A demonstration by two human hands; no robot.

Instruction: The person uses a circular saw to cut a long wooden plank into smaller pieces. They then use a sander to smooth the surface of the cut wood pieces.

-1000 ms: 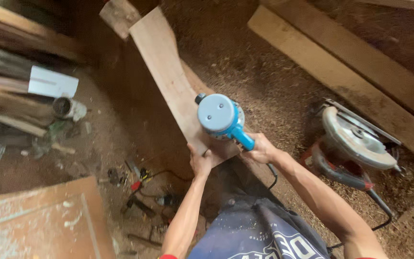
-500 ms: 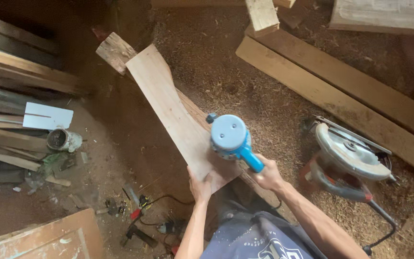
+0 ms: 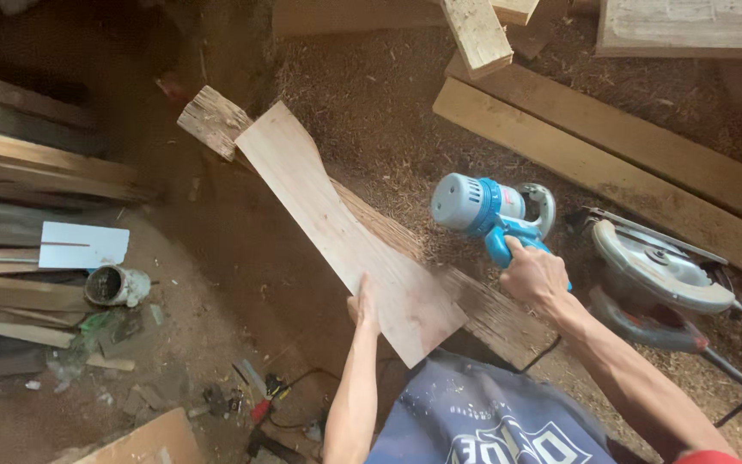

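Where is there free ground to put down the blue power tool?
Free: the sawdust floor between the pale board and the long planks. Crowded: by the circular saw beside the right hand, and the stacked wood and scraps on the left. The left hand holds the board.

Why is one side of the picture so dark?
Head view: daylight falls on the pale board and sawdust floor, while the stacked planks at left sit in shadow; the blue power tool looks sharp, no glare.

Blue printed shirt (image 3: 491, 421), bare forearms
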